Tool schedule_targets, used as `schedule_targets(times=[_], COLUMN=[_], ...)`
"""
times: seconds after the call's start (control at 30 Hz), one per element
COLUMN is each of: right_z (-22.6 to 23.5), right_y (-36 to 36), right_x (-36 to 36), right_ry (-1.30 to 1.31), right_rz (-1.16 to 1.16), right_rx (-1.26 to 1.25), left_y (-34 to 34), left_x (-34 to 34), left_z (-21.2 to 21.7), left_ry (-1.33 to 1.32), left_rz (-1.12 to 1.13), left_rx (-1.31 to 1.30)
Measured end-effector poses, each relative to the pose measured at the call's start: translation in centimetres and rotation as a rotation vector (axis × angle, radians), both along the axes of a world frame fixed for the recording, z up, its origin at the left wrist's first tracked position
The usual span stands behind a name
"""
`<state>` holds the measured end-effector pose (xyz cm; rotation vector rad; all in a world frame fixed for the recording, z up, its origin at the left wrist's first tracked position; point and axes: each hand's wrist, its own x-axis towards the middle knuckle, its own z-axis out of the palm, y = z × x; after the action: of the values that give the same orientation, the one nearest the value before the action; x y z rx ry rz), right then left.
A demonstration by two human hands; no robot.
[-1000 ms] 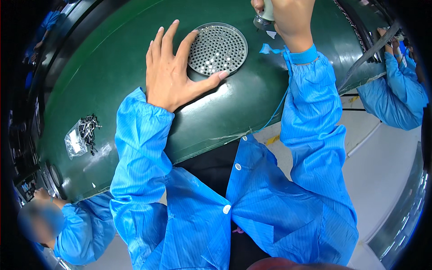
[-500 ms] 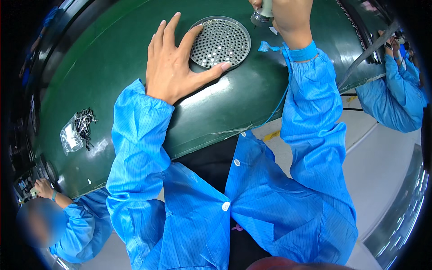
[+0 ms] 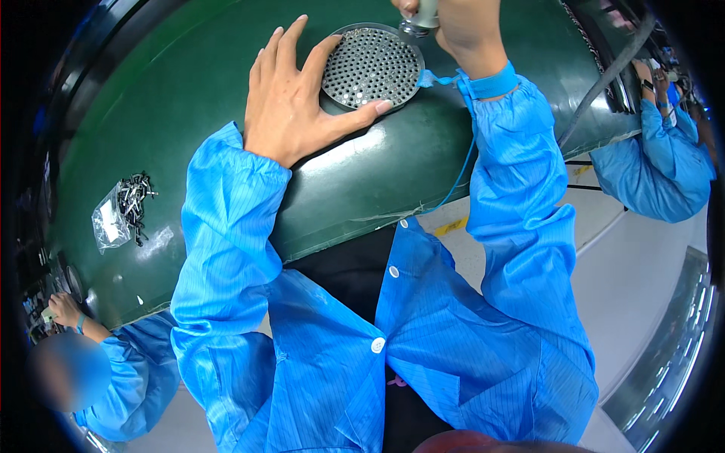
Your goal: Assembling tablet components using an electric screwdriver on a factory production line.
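Note:
A round metal tray with many holes (image 3: 371, 68) lies on the green-covered bench. My left hand (image 3: 291, 98) spans its left side, thumb on the near rim and index finger on the far rim, the other fingers stretched out past it. My right hand (image 3: 470, 30) is wrapped round a pale green tool with a dark metal collar (image 3: 417, 27), which looks like an electric screwdriver. It is held above the tray's far right rim, and the picture's top edge cuts off part of it. Around my right wrist is a blue wrist strap (image 3: 492, 81), its loose end hanging over the tray's right rim.
At the left of the green bench (image 3: 204, 90) lies a clear plastic bag (image 3: 112, 224) beside a heap of small black and silver pieces (image 3: 136, 200). A grey cable (image 3: 615, 64) crosses at the right. Co-workers in blue sit to the left (image 3: 136, 370) and right (image 3: 657, 166).
My right hand and the tool have moved left, so the tool is now over the tray's edge. The strap's end now reaches the rim. My left hand keeps its place on the tray.

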<state>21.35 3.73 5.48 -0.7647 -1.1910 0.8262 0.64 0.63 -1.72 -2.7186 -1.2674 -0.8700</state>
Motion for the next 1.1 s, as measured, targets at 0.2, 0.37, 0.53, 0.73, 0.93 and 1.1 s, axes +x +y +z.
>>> schedule_targets(times=[0.2, 0.37, 0.53, 0.73, 0.93, 1.1], right_z=[-0.4, -0.8, -1.6, -1.7, -1.9, -2.2], right_y=[-0.2, 0.5, 1.3, 1.6, 1.5, 2.0], right_x=[-2.3, -3.0, -3.1, -4.2, -3.9, -3.8], right_ry=[-0.033, -0.034, -0.006, 0.023, 0.008, 0.0], right_rz=[0.165, 0.079, 0.078, 0.08, 0.054, 0.036], right_rx=[-0.018, -0.04, -0.02, -0.026, 0.029, 0.01], left_y=[-0.3, 0.3, 0.5, 0.1, -0.6, -0.4], left_x=[-0.1, -0.6, -0.9, -0.8, -0.5, -0.7], left_z=[0.8, 0.4, 0.0, 0.5, 1.5, 1.2], left_ry=[-0.008, -0.034, -0.053, -0.039, -0.02, -0.025], left_rz=[-0.023, -0.025, -0.026, -0.025, 0.006, 0.007], left_rx=[-0.019, 0.025, 0.016, 0.04, -0.117, -0.121])
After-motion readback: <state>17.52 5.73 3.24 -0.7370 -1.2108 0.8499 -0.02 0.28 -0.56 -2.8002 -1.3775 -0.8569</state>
